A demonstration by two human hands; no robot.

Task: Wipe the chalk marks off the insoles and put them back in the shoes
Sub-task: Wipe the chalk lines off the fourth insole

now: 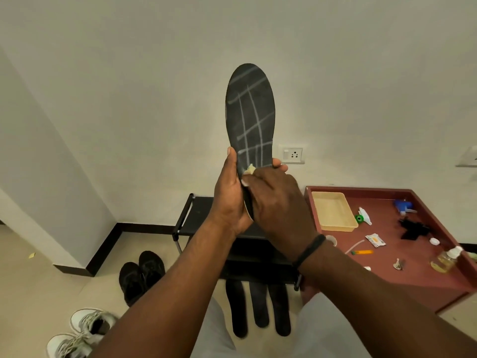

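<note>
With our left hand (230, 195) gripping the upright insole (249, 117) at its heel, our right hand (278, 202) pinches the cloth (249, 169); best wipe firmly upward across the chalk grid (251, 125).

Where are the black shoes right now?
The black shoes sit on the floor at lower left in the head view, left of the black rack and above the white sneakers.

Plain off-white walls (129, 73) meet a pale tiled floor (38, 280) along a black skirting board (103, 244). A white socket plate (292, 155) sits on the far wall above a low black metal rack (196, 215). A reddish-brown counter (413, 275) stands at the right, evenly lit.
</note>
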